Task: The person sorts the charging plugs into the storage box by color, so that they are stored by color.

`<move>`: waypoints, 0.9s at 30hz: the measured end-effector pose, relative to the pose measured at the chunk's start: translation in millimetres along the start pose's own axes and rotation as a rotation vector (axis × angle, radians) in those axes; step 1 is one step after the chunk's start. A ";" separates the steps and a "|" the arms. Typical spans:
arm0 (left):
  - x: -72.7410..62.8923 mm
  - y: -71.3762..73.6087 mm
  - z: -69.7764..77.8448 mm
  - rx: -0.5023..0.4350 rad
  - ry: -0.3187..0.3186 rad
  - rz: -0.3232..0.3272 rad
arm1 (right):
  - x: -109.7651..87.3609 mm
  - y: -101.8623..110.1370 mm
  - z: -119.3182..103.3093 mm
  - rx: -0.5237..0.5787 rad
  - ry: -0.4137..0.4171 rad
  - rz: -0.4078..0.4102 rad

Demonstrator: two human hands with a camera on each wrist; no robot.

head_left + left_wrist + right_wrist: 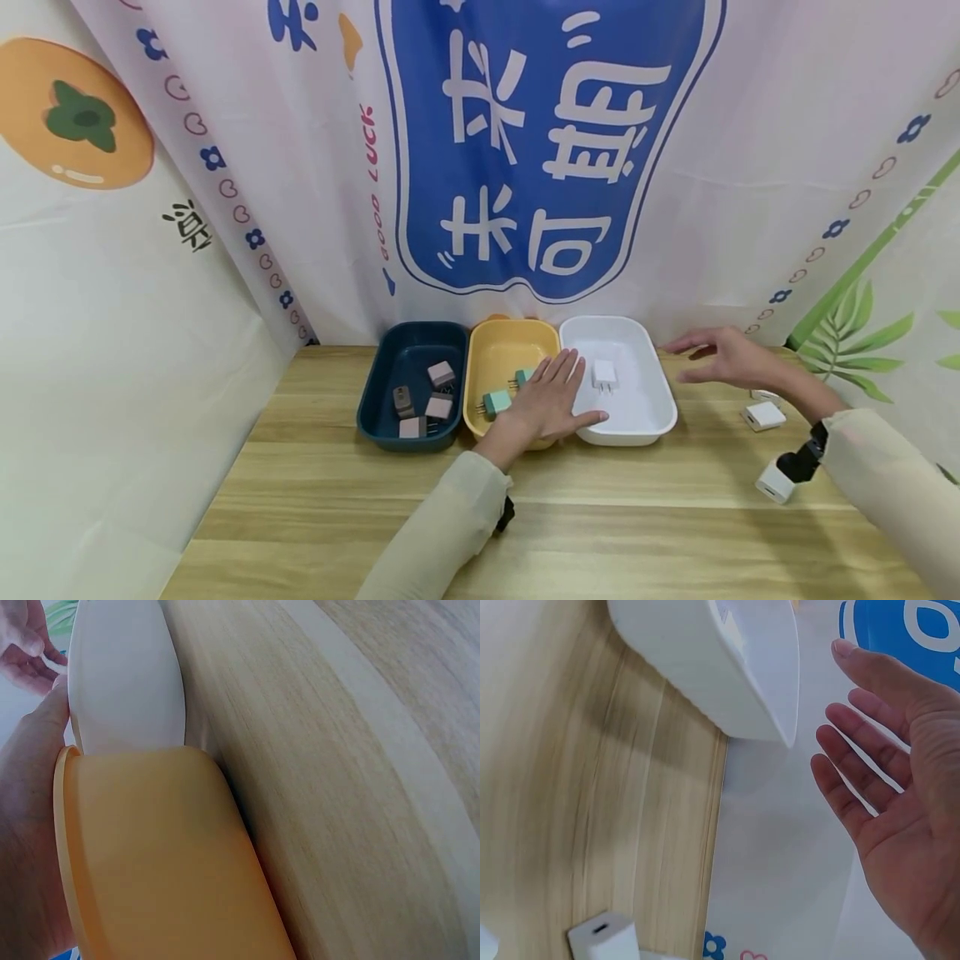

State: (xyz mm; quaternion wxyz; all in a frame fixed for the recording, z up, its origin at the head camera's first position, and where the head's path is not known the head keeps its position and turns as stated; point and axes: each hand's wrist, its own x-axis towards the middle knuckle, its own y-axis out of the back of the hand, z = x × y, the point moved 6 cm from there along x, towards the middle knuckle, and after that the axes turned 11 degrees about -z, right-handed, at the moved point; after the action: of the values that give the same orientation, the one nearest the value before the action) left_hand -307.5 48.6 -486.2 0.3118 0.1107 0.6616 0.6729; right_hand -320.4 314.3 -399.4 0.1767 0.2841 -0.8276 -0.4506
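Note:
My left hand (543,402), fingers straight and thumb spread, lies over the seam between the yellow tray (501,340) and the white tray (636,367). In the left wrist view its thumb is right at the white tray's rim. A white plug charger (603,372) lies inside the white tray, prongs toward me. Two green chargers, one of them a green plug charger (497,403), show in the yellow tray, partly behind the hand. To the right of the white tray my right hand (726,360) hovers, fingers loosely bent, holding nothing; the right wrist view shows its bare palm (900,825).
A dark blue tray (401,343) at the left holds several pinkish and brown chargers. On the wooden table (622,517) at right lie white chargers, including one white charger (765,415) and another white charger (775,482) near the right wrist. A printed curtain (697,225) hangs behind the trays.

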 end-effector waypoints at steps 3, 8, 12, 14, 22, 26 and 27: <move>-0.1 -0.1 0.3 -0.005 -0.004 0.002 | -9.5 -0.2 2.7 -0.010 -0.056 -0.029; -1.0 1.0 0.4 0.007 -0.002 0.007 | -23.0 -1.0 4.3 -0.022 -0.066 -0.056; -1.8 2.0 0.9 0.009 -0.002 0.011 | -34.0 0.3 0.7 -0.059 -0.024 -0.033; -1.8 1.6 0.8 0.007 -0.002 0.013 | -39.3 -0.3 -0.9 -0.080 -0.010 -0.029; 0.5 -0.8 -0.7 0.004 0.004 0.008 | -59.9 -7.0 -0.7 -0.083 -0.036 -0.074; 2.7 -2.4 -1.6 -0.007 0.004 -0.004 | -70.1 -11.4 -0.5 -0.040 0.031 -0.082; 3.6 -2.9 -1.7 -0.012 0.002 -0.008 | -72.8 -12.3 0.0 -0.042 0.048 -0.075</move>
State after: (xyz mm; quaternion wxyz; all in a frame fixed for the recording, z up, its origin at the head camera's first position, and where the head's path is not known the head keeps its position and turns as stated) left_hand -310.5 49.0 -490.1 0.3145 0.1057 0.6583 0.6757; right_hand -260.0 354.8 -412.5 0.1852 0.3219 -0.8023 -0.4673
